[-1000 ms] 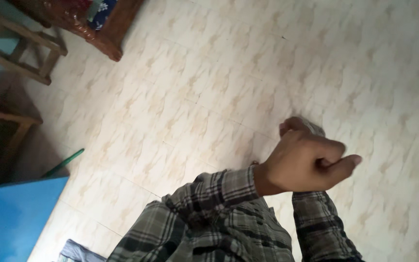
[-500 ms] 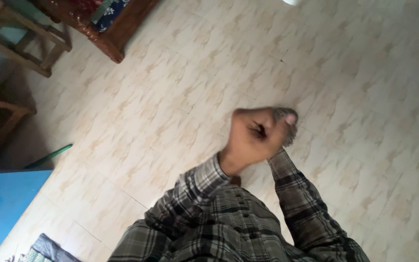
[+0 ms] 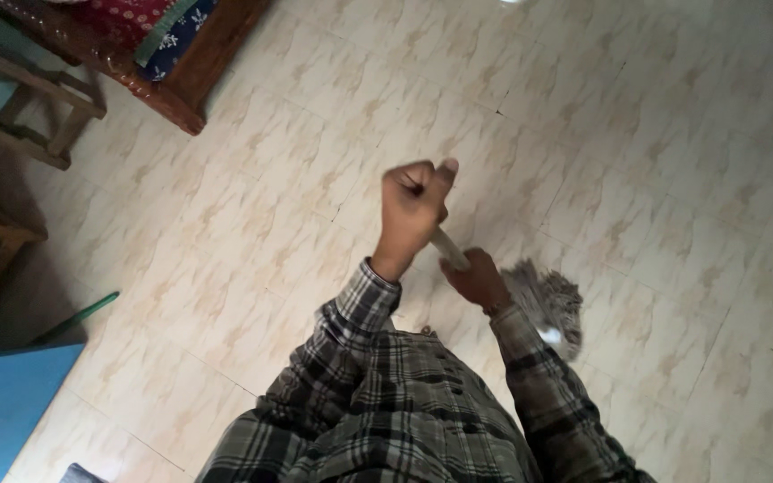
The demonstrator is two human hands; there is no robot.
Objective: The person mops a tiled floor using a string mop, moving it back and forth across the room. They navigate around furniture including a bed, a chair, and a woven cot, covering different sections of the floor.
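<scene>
While both hands (image 3: pixel 413 210) clasp mop handle (image 3: pixel 447 248) | open tiled floor (image 3: pixel 655 161) ahead

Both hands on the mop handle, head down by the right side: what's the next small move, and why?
Probably a short push away from the body. The left hand grips the top of the pale handle, the right hand lower, and the grey mop head lies on the tiled floor close to the person.

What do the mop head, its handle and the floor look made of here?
Mop head: grey yarn or cotton strands, shaggy, matte. Handle: pale and smooth, wood or plastic; too little shows. Floor: glazed ceramic-looking tiles, cream with tan veining and visible grout lines.
</scene>
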